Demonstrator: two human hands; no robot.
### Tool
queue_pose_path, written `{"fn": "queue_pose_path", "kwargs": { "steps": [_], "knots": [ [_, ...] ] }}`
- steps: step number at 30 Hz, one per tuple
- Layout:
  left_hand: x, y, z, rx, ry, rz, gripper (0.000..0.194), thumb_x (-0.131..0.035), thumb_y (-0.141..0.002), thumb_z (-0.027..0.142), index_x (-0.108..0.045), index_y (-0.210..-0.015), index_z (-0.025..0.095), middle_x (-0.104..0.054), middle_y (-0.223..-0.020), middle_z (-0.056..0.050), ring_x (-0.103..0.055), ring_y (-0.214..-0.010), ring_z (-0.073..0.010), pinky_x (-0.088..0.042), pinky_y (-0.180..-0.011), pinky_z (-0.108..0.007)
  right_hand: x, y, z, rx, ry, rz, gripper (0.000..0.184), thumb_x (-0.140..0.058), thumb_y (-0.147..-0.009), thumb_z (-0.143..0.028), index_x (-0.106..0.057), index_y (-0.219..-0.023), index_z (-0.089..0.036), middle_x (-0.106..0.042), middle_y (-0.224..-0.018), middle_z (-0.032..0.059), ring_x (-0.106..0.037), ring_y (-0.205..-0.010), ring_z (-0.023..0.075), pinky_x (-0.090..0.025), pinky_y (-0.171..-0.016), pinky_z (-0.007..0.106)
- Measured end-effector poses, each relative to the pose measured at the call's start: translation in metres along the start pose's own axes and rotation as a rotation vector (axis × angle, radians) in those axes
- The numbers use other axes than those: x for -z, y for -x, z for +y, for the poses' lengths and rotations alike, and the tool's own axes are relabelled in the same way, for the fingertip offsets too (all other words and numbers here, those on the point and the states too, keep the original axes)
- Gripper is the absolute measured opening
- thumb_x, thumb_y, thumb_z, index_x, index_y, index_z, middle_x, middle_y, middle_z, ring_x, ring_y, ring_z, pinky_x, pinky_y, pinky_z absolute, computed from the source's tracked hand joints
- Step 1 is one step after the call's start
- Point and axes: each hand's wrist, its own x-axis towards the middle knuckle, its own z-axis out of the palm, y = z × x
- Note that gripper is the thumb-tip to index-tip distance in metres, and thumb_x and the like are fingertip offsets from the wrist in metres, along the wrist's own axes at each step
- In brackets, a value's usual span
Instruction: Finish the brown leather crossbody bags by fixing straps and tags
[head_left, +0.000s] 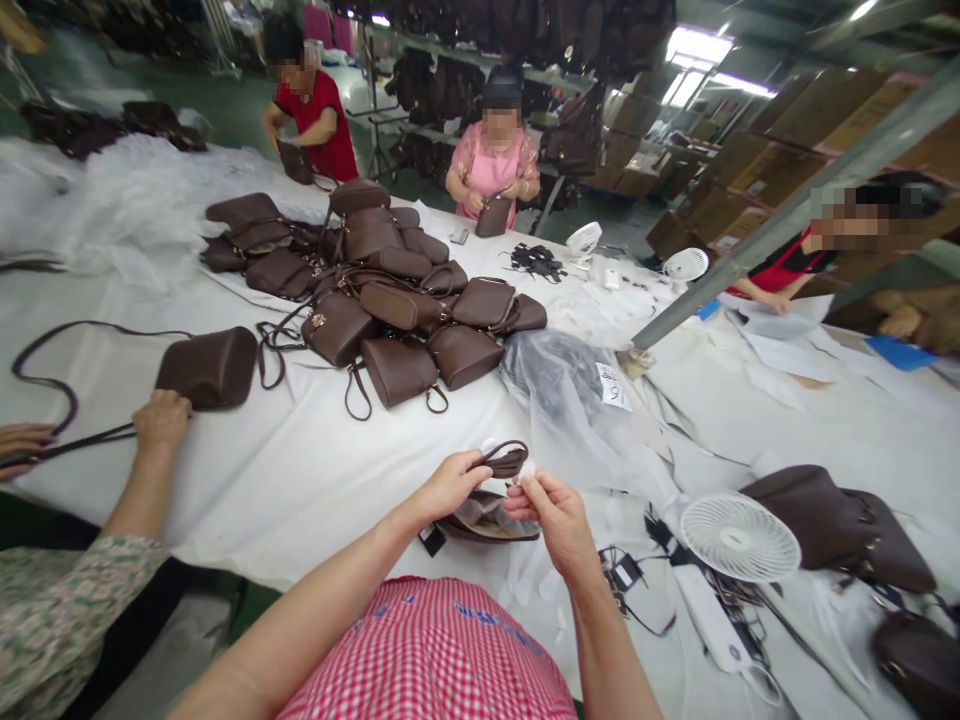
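Observation:
My left hand (454, 487) is closed on a brown bag strap (508, 458) that is gathered into a coiled bundle. At the bundle's right end, my right hand (553, 510) pinches a small white piece (527, 470), too small to name surely. Just below both hands lies a brown handbag (487, 527) with its mouth open, showing a pale lining. A black tag (432, 541) hangs at the bag's left side. My right fingers are close to the bag's rim; whether they touch it I cannot tell.
A heap of brown handbags (397, 300) covers the table's middle. A plastic-wrapped bundle (562, 390) lies right of it. A white fan (740, 537) and black tags (626, 570) sit at my right. At left, a co-worker's hand (161, 418) touches another handbag (208, 368). A metal pole (780, 235) slants rightward.

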Motion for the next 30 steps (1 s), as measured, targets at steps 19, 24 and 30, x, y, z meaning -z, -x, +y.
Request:
{"fn": "queue_pose_path", "kwargs": {
  "steps": [19,24,30],
  "knots": [
    [-0.013,0.011,-0.005,-0.224,-0.481,0.011,0.018,-0.045,-0.086,0.017,-0.063,-0.091,0.018,-0.064,-0.084,-0.003,-0.056,-0.079,-0.0166,-0.041,-0.074,-0.024,-0.012,-0.003,0.001,-0.005,0.135,0.095,0.050,-0.073,-0.062,-0.057,-0.058,-0.087,-0.016,-0.061,-0.049,-0.0029,-0.053,-0.037,0.0107,-0.044,-0.037,0.021],
    [-0.012,0.011,-0.008,-0.213,-0.471,0.001,0.017,-0.047,-0.085,0.018,-0.064,-0.089,0.018,-0.065,-0.081,-0.002,-0.058,-0.075,-0.0166,-0.041,-0.070,-0.023,-0.009,-0.004,0.004,-0.083,0.107,0.081,0.049,-0.077,-0.056,-0.055,-0.056,-0.078,-0.017,-0.061,-0.046,-0.0038,-0.053,-0.036,0.0098,-0.047,-0.037,0.020],
    [-0.012,0.013,-0.011,-0.238,-0.466,-0.013,0.041,-0.049,-0.085,0.017,-0.055,-0.125,0.025,-0.068,-0.112,-0.003,-0.062,-0.099,-0.0187,-0.045,-0.088,-0.027,-0.008,-0.004,-0.002,-0.153,0.090,0.063,0.042,-0.076,-0.058,-0.050,-0.058,-0.074,-0.016,-0.060,-0.045,-0.0033,-0.052,-0.036,0.0082,-0.045,-0.037,0.017]
  ]
}}
